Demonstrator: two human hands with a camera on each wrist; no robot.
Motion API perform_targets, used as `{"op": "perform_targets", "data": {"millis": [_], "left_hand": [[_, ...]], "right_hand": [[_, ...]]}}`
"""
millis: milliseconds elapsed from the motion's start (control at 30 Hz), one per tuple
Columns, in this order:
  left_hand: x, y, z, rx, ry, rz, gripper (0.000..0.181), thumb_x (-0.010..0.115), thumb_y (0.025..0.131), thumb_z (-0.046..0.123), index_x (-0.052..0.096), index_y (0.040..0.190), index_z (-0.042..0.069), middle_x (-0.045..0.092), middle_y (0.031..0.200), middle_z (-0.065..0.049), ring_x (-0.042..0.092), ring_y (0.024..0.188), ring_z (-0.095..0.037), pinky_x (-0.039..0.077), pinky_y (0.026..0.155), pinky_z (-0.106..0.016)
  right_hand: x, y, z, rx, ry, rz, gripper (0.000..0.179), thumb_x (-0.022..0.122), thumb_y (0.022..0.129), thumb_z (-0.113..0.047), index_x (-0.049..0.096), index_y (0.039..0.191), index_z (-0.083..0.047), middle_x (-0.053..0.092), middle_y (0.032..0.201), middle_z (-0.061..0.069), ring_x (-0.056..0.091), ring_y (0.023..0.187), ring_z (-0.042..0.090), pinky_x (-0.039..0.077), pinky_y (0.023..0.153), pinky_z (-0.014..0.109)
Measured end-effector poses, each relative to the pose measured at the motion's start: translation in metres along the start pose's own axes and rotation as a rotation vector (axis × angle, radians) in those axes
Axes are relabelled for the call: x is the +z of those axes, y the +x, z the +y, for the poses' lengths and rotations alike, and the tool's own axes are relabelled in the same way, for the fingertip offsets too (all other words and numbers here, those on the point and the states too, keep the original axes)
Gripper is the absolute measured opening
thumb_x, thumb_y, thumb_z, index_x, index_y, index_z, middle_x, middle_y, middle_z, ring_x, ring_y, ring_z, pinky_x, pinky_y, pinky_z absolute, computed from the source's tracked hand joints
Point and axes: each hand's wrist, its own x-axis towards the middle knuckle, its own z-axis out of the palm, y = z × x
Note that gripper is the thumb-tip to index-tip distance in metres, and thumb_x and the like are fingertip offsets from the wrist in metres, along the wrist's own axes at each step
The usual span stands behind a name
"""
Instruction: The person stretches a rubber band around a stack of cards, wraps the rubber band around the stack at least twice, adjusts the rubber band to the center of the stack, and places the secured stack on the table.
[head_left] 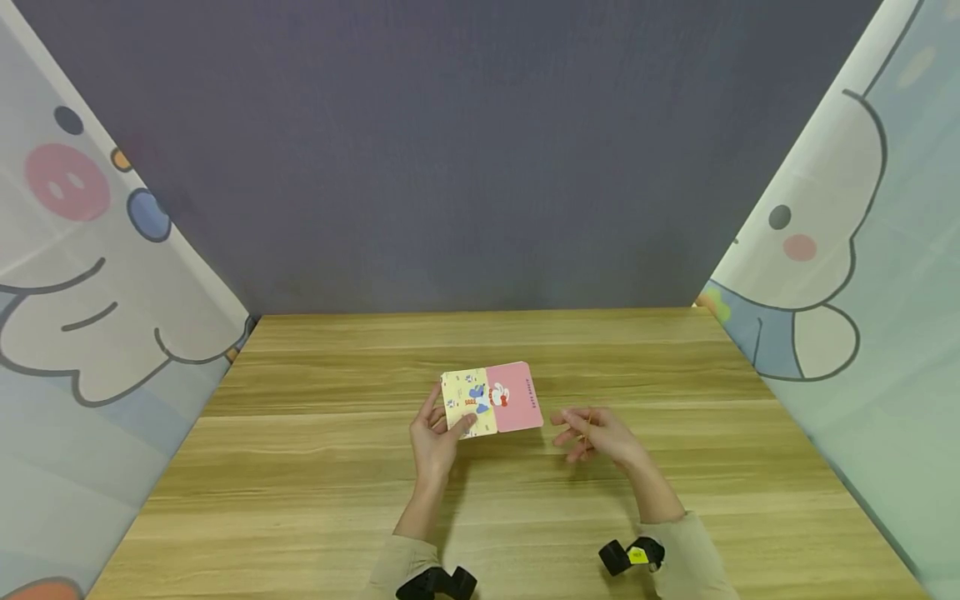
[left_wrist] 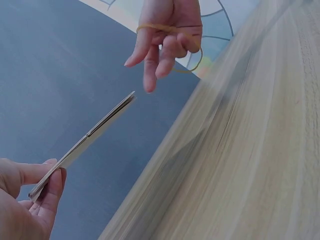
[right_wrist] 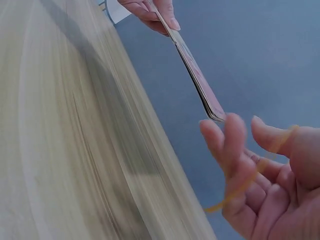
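My left hand grips the left side of a small booklet, its thumb on top and its fingers beneath. A yellow panel with a blue cartoon dog and a pink panel with a white rabbit lie side by side, their corners rounded. Seen edge-on in the left wrist view, the booklet is thin and layered, held above the table. To its right, my right hand holds a yellowish rubber band looped round its thumb and bent fingers. In the right wrist view its fingertips are close by the pink end.
Below both hands spreads a wood-grain table. A dark grey panel rises behind its far edge. Cloths printed with cartoon animals hang along the left side and the right side.
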Motion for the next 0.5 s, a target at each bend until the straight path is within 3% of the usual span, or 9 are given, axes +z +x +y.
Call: {"op": "perform_targets", "data": {"millis": [133,367,500], "left_hand": [[0.000,0.000,0.000,-0.002,-0.005,0.000,0.070,0.069,0.068,-0.011,0.039,0.131,0.000,0.060,0.088,-0.021,0.064,0.072,-0.026,0.055,0.063,-0.027],[0.001,-0.002,0.000,0.009,-0.001,-0.028,0.070,0.069,0.069,-0.010,0.038,0.131,-0.001,0.060,0.088,-0.023,0.064,0.072,-0.028,0.055,0.063,-0.027],[0.002,-0.002,-0.001,0.017,0.001,-0.035,0.070,0.069,0.069,-0.009,0.038,0.131,-0.001,0.060,0.089,-0.023,0.064,0.072,-0.028,0.055,0.063,-0.027]], "right_hand": [[0.002,0.001,-0.001,0.031,-0.033,0.036,0.043,0.048,0.092,-0.025,0.054,0.109,0.014,0.065,0.079,0.020,0.059,0.050,0.019,0.039,0.041,0.019],[0.009,0.003,-0.006,-0.063,-0.150,0.156,0.035,0.060,0.086,-0.021,0.061,0.103,0.010,0.064,0.084,0.017,0.060,0.071,0.029,0.053,0.057,0.035],[0.014,0.007,-0.007,-0.104,-0.155,0.211,0.032,0.064,0.083,-0.018,0.061,0.104,0.006,0.063,0.092,0.014,0.058,0.079,0.028,0.053,0.064,0.037]]}}
